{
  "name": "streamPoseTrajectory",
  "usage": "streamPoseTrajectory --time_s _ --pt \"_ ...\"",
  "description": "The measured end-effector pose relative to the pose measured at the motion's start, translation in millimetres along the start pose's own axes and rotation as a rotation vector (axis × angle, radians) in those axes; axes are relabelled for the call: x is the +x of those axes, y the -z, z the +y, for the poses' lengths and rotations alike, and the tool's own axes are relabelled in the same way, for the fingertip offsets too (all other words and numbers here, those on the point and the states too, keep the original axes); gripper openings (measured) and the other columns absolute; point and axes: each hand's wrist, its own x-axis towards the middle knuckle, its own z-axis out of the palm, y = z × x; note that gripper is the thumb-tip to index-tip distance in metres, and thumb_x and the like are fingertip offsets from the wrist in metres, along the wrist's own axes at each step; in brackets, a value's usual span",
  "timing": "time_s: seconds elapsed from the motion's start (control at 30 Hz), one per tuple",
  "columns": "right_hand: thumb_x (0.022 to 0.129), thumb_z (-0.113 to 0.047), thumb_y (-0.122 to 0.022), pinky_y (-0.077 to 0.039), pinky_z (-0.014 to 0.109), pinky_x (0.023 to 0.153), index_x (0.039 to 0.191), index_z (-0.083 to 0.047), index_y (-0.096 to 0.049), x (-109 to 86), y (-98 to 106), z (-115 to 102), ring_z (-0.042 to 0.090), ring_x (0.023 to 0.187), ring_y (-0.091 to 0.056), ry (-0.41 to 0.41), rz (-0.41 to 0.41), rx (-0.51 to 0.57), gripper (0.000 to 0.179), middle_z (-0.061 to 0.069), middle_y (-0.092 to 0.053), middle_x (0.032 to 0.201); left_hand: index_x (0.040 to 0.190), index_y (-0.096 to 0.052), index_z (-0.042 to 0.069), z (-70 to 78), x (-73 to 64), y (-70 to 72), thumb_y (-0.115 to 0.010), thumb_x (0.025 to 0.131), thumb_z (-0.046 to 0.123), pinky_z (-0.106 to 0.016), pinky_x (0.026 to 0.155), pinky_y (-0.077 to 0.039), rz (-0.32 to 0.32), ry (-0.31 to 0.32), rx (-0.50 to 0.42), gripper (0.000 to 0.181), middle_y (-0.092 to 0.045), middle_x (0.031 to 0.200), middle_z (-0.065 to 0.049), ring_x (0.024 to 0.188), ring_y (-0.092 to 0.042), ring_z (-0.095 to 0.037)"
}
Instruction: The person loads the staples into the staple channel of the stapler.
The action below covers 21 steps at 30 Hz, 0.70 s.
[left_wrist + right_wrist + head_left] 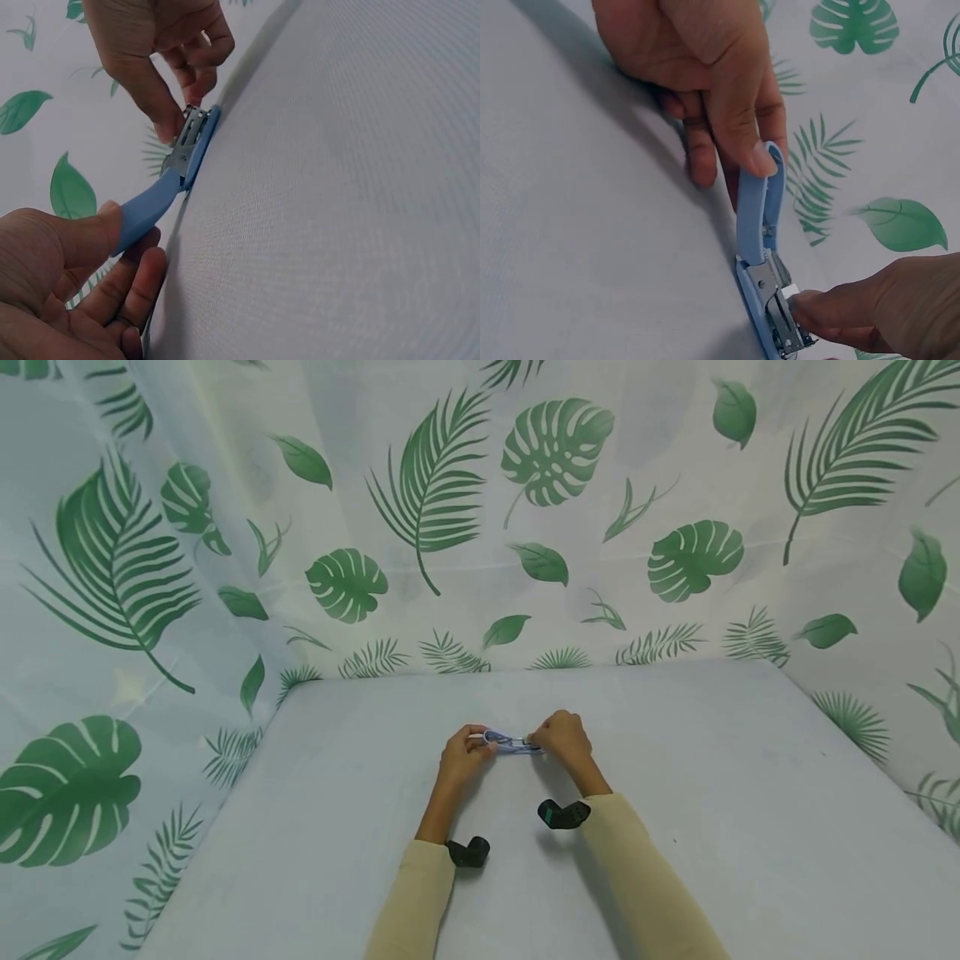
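Note:
A blue stapler (751,217) with its handle swung up from the base shows in all three views, its silver metal magazine (185,147) laid bare. My left hand (462,756) grips the blue handle end between thumb and fingers. At the other end, my right hand (564,737) has its thumb and fingertips right at the magazine. A small pale strip (790,290) shows at the right thumb tip, pinched against the metal channel; the fingers hide most of it. The blue base (202,146) lies low, close over the white table.
The white tabletop (337,827) spreads around both hands. White curtains with green leaf prints (465,535) stand behind it and along the sides. A black wrist camera (469,852) sits on the left wrist and another black camera (564,814) on the right.

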Motion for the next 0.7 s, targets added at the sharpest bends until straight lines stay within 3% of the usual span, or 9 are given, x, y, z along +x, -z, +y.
streamPoseTrajectory --time_s 0.17,0.27,0.4,0.7 --pt "0.076 -0.021 -0.07 -0.039 0.029 0.05 0.081 -0.008 -0.065 2.1 -3.6 5.7 0.019 0.066 -0.053 0.099 0.048 0.067 0.015 0.007 -0.062 0.081 0.108 -0.059 0.015 0.1 1.4 -0.8 -0.067 0.081 0.018 -0.038 0.084 -0.04 0.009 -0.006 0.011 0.028 -0.067 0.098 -0.005 0.09 -0.06 -0.018" --pt "0.077 -0.019 -0.069 -0.041 0.03 0.058 0.087 -0.009 -0.066 5.1 -4.0 7.5 0.02 0.073 -0.054 0.156 0.002 0.079 0.015 0.008 -0.063 0.086 0.108 -0.06 0.015 0.3 2.2 -0.7 -0.066 0.081 0.019 -0.039 0.083 -0.04 0.012 -0.01 0.015 0.028 -0.067 0.097 -0.005 0.089 -0.06 -0.017" --pt "0.078 -0.019 -0.069 -0.041 0.029 0.061 0.085 -0.008 -0.07 6.7 -3.5 8.8 0.018 0.073 -0.054 0.169 -0.072 0.071 0.013 0.005 -0.066 0.084 0.107 -0.06 0.016 1.0 2.0 -0.5 -0.066 0.081 0.019 -0.04 0.085 -0.039 0.009 -0.003 0.014 0.027 -0.067 0.099 -0.004 0.093 -0.06 -0.017" --pt "0.08 -0.017 -0.068 -0.04 0.026 0.058 0.08 -0.009 -0.068 8.7 -6.0 14.6 0.015 0.068 -0.052 0.221 -0.094 0.103 0.008 0.002 -0.063 0.076 0.108 -0.06 0.015 -0.7 1.3 -1.4 -0.066 0.081 0.018 -0.04 0.086 -0.039 0.007 0.001 0.008 0.027 -0.067 0.101 -0.005 0.097 -0.059 -0.019"
